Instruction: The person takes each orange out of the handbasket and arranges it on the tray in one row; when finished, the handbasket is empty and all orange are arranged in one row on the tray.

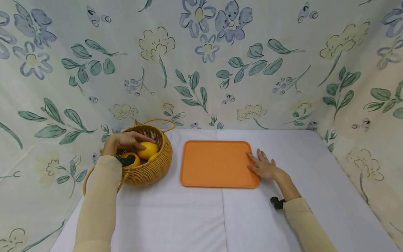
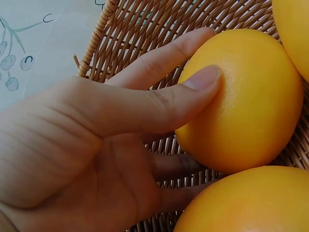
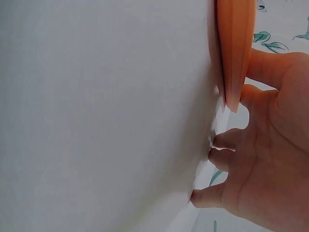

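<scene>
On the left stands a wicker basket point(image 1: 160, 168) with several yellow fruits, which look like lemons, inside. My left hand point(image 1: 124, 140) reaches over its rim and grips one lemon point(image 2: 248, 104), thumb on the near side and a finger along the far side. Another lemon point(image 2: 256, 203) lies just below it in the left wrist view. To the right of the basket, an orange tray point(image 1: 217, 164) lies flat with nothing on it. Spread fingers of my right hand point(image 1: 267, 168) touch the tray's right edge, and the other fingertips meet the cloth.
A white cloth point(image 1: 170, 217) covers the table, with a seam running down its middle. Floral fabric point(image 1: 195, 105) hangs behind and along both sides. The basket's thin handles point(image 1: 170, 126) stick out at the back and front left.
</scene>
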`<action>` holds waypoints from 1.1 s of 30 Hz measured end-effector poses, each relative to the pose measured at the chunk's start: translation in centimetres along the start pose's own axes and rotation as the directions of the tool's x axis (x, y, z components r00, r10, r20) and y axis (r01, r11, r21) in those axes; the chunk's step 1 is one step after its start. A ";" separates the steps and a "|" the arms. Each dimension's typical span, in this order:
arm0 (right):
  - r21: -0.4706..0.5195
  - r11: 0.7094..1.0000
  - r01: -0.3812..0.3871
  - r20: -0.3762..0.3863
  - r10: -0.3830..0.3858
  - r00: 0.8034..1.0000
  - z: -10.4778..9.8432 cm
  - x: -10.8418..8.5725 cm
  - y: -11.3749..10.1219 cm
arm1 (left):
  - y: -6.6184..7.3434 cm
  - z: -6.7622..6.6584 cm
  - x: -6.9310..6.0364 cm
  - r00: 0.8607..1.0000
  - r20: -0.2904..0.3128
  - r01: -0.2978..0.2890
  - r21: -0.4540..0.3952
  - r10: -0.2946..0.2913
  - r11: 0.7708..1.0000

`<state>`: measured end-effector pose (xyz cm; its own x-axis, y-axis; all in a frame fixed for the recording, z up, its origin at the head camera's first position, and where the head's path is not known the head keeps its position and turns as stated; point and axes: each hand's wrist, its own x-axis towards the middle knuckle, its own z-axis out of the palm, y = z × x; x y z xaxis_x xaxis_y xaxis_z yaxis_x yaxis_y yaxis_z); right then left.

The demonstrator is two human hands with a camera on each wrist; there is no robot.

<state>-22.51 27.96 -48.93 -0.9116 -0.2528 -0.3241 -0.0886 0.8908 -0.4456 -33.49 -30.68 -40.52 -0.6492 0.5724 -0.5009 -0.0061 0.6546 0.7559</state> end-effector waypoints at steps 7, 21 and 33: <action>-0.002 1.000 -0.005 0.001 0.005 1.000 -0.1 0.1 0.0 | 0.1 -0.1 0.0 0.999 -0.027 -0.033 -0.001 0.033 0.999; 0.009 1.000 -0.001 0.002 0.001 1.000 0.0 0.2 0.5 | 3.3 -0.3 -0.8 0.990 -0.119 -0.061 0.072 0.069 0.996; 0.008 1.000 -0.016 0.023 0.015 1.000 -0.3 0.2 0.0 | 5.5 -0.9 -4.1 0.966 -0.190 -0.139 0.187 0.175 0.972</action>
<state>-22.77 28.01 -48.74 -0.9032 -0.2478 -0.3504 -0.0711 0.8916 -0.4472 -31.54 -29.85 -33.95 -0.7730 0.5735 -0.2713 0.2271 0.6494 0.7257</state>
